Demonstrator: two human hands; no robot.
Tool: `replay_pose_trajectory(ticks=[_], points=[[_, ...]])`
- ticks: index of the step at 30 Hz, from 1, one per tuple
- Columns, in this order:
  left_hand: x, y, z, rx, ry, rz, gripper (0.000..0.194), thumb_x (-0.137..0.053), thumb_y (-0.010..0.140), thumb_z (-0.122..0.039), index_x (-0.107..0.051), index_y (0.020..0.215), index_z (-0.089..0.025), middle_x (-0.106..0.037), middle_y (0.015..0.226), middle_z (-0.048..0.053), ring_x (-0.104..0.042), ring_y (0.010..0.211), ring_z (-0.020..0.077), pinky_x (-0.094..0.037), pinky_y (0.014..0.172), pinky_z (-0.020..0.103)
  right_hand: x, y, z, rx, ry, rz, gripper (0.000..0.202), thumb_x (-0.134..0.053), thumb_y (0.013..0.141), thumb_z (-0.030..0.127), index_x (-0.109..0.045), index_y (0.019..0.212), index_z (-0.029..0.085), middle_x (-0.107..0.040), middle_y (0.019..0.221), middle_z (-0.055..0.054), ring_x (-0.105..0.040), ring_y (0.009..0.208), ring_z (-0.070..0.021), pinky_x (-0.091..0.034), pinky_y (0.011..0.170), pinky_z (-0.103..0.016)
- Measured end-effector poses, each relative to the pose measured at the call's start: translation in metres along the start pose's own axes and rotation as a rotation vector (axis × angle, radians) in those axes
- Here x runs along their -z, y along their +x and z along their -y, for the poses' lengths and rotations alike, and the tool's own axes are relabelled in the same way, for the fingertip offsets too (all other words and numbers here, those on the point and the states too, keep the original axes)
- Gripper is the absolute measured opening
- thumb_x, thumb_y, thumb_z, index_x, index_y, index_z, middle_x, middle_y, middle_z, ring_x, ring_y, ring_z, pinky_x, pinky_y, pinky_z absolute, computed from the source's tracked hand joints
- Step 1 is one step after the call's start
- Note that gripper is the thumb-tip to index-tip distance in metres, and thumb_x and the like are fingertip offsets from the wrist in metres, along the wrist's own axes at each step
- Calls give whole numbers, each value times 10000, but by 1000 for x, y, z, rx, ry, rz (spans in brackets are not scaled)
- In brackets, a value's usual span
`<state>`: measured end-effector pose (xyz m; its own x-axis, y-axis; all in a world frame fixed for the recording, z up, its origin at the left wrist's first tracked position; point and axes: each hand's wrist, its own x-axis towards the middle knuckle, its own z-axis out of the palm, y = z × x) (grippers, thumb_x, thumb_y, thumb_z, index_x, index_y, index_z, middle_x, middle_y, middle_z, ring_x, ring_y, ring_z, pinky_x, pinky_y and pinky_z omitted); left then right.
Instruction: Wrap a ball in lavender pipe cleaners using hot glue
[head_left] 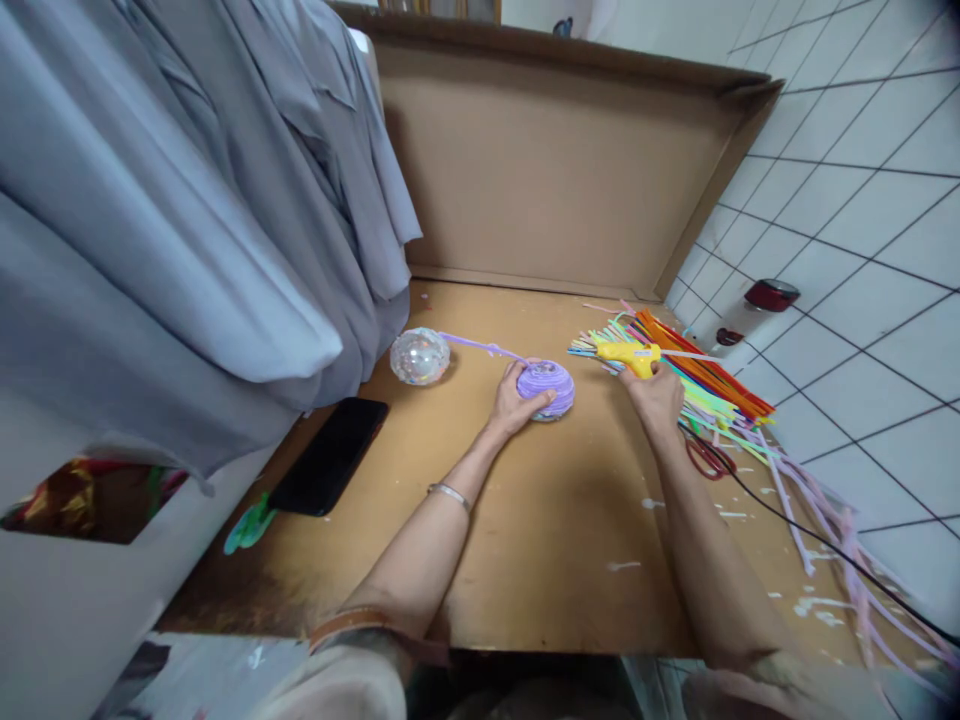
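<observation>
- The left hand [516, 402] had hold of a purple-wrapped ball [551, 388], its thumb along the near side and its other fingers around the left side, opened only as wide as the ball.
- That ball sat near the middle of the wooden tabletop [555, 560], between the two hands, wound with fuzzy purple cord around a patch of its top; whether it touched the wood could not be told.
- A purple strand [480, 345] ran from the wrapped ball leftward to a clear faceted ball [420, 357], which stood near the hanging grey garments [225, 180].
- The right hand [658, 395] was closed around the handle of a yellow hot glue gun [626, 354]; its nozzle pointed left, well apart from the wrapped ball, and a whitish glue stick [690, 356] stuck out of its back.
- Behind and beside the glue gun lay a heap of pipe cleaners [712, 370] in orange, green, pink and other colours.
- Red-handled scissors [710, 460] lay near the right wrist, beside a black cable [795, 525] that trailed toward the right edge.
- A black smartphone [330, 455] lay on the left side, a green item [251, 522] at its near end.
- A cardboard panel [555, 170] stood behind the tabletop, and a white tiled wall [840, 200] rose on the right.
</observation>
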<state>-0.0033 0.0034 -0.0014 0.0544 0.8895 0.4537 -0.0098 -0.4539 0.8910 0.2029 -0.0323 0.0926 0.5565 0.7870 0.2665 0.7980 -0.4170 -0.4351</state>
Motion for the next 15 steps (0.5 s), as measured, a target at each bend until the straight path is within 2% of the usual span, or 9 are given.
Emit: replay_pose_trajectory(ticks=[4,8,11,15], points=[[2,1,-2,46,-51,54,596,-812,650,-386,-625,1180,-190,-667,1187,99,-646,1126,262,-519,1009,399,17,-3,28,136,4,-102,461,-603,780,453,-670,1099,127,-728,961,-180,-667,897,-335,-460,705,-371],[6,2,-6,93,-99,91,633,-833,625,-403,-632,1187,-191,-678,1210,96,-643,1144,272,-515,1017,398,24,-13,39,277,-29,-180,406,-601,770,409,-650,1063,132,-704,944,-175,-652,893,-330,-454,727,-385],[8,3,-8,147,-167,124,670,-853,599,-423,-633,1188,-189,-689,1205,96,-653,1128,272,-522,1010,395,29,-14,38,329,-94,-142,358,-608,762,386,-641,1014,133,-694,948,-172,-645,893,-322,-445,719,-378],[10,3,-8,173,-187,149,719,-876,552,-436,-643,1183,-181,-670,1258,113,-642,1163,287,-513,1027,403,33,-11,33,317,-163,-72,350,-618,775,395,-624,1008,134,-685,929,-164,-648,902,-327,-444,717,-377]])
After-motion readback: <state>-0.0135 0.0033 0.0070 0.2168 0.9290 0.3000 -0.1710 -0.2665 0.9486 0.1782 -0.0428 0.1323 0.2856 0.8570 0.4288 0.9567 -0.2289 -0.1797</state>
